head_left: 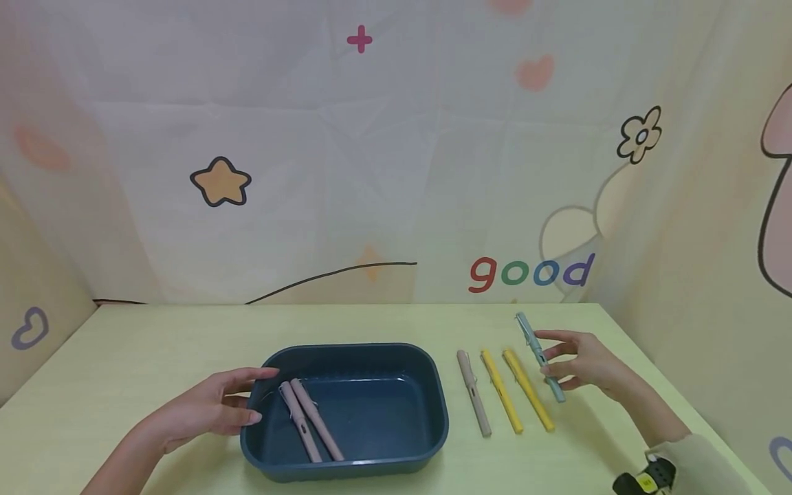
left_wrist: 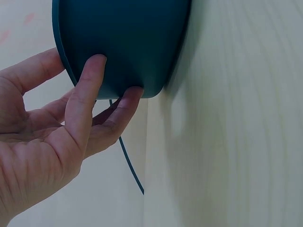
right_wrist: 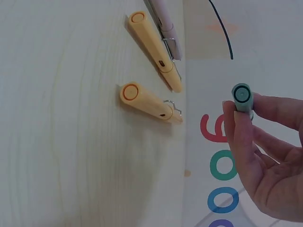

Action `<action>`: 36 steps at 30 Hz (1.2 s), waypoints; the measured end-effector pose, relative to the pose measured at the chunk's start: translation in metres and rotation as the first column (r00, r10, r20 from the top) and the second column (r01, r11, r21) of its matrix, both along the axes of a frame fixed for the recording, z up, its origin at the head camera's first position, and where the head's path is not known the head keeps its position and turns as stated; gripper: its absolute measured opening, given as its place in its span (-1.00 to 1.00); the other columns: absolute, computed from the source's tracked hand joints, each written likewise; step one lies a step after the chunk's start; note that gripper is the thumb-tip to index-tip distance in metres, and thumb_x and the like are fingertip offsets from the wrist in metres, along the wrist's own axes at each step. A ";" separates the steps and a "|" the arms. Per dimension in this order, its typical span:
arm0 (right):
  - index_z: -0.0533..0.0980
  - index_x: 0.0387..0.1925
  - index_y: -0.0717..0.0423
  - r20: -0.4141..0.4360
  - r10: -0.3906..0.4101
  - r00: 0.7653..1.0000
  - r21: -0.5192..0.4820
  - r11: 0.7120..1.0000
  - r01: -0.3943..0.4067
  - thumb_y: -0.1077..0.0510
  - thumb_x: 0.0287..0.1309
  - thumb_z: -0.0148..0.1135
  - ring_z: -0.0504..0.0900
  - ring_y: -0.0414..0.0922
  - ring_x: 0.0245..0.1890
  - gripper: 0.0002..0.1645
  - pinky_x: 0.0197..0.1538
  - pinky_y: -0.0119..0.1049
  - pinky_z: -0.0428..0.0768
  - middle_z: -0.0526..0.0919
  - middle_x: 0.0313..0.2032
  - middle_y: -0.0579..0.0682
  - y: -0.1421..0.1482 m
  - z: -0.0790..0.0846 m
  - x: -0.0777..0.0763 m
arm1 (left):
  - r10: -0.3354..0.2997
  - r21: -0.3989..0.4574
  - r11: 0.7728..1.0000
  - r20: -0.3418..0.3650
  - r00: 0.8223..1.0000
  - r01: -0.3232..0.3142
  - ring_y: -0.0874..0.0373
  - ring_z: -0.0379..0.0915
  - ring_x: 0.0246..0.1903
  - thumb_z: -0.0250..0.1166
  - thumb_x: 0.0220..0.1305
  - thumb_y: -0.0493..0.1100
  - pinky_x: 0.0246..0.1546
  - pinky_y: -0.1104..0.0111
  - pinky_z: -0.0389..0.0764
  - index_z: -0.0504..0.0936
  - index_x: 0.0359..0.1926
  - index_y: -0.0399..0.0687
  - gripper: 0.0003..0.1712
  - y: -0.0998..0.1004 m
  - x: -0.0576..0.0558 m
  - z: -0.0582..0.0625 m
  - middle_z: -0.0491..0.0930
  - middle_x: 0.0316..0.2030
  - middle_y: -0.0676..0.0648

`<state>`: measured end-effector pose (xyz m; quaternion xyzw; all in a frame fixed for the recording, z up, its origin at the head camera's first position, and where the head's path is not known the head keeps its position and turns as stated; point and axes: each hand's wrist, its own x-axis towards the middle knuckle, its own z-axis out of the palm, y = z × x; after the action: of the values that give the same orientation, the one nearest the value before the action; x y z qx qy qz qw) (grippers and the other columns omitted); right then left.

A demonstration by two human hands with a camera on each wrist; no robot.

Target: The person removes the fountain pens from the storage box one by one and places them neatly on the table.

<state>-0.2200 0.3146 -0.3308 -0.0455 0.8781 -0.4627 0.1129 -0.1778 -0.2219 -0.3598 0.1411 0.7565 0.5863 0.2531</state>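
My right hand pinches a pale teal pen between thumb and fingers, raised over the table and tilted. In the right wrist view the end of this teal pen faces the camera. My left hand holds the left end of a dark blue plastic basin, its index finger over the rim. The left wrist view shows fingertips against the basin's outer wall. Two pinkish-grey pens lie side by side in the basin's left part.
Right of the basin a grey-pink pen and two yellow pens, one nearer the basin and one farther right, lie in a slanted row on the light wood table. A patterned cloth encloses the table's back and sides.
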 end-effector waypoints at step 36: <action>0.17 0.23 0.40 0.088 -0.019 0.996 0.071 0.997 0.012 0.34 -0.08 0.24 0.51 -0.11 -0.39 -0.21 -0.38 -0.12 0.62 0.49 -0.28 0.09 0.026 -0.027 0.004 | 0.000 0.003 1.000 0.002 1.000 0.000 -0.08 0.39 0.02 0.26 0.13 -0.28 -0.11 0.02 0.50 0.08 0.33 -0.30 -0.21 0.000 0.000 0.000 0.09 0.22 -0.49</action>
<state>-0.2165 0.3402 -0.3582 -0.0141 0.8884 -0.4338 0.1499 -0.1780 -0.2217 -0.3594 0.1409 0.7552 0.5878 0.2536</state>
